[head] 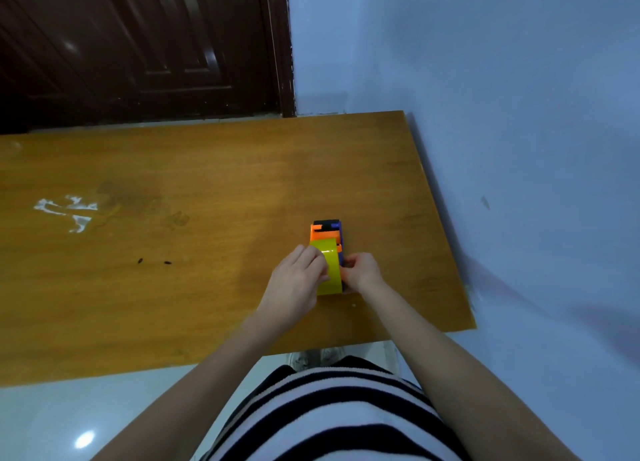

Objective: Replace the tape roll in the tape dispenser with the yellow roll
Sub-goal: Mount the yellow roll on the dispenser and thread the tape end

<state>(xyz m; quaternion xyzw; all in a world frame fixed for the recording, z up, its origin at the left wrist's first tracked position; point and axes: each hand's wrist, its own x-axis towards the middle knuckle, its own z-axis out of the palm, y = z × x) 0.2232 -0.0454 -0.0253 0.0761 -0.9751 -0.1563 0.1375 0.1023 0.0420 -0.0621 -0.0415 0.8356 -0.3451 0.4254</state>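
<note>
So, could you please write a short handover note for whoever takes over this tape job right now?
Left hand: fingers on the yellow roll, gripping its left side.
Right hand: closed on the tape dispenser at its near right side.
Position: the orange dispenser stands on the wooden table near its right end, with the yellow roll at its near end.
Done: yellow roll is at the dispenser; no other roll is in view.
Left: whether it is fully seated cannot be told; check that, then thread the tape to the far end.

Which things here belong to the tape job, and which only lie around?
Belong to the job:
yellow roll
tape dispenser
left hand
right hand

Only lying around:
two dark specks
white smear on the table
</note>
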